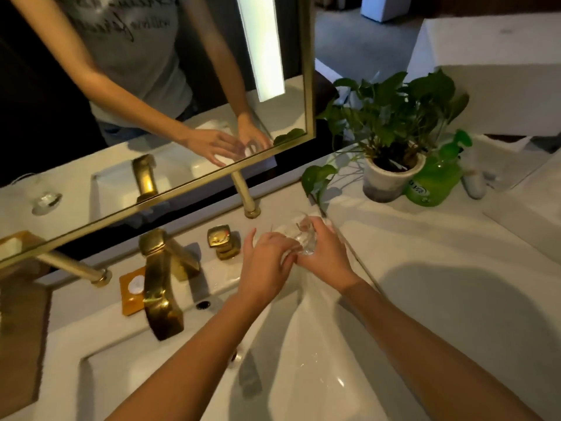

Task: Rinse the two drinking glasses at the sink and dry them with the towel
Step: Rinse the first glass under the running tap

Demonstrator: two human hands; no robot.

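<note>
I have both hands up at the far right corner of the sink (318,344), over the white counter (440,253) edge. My right hand (326,253) is wrapped around a clear drinking glass (303,238), fingers curled together over its far side, thumb on the near side. The glass is tilted, and motion blur keeps me from telling which end is the rim. My left hand (267,262) meets it from the left: its fingertips press against the near end of the glass, the index finger raised and apart from the rest. I cannot tell if those fingers reach inside the glass.

Just left of my left fingers sits a square brass tap handle (221,240), and further left the brass spout (161,287) hangs over the basin. Beyond my right fingers stand a potted plant (391,129) and, touching its pot on the right, a green spray bottle (437,177). Behind my fingertips the mirror (151,86) repeats both hands around the glass; it also reflects a second glass, which I cannot see directly.
</note>
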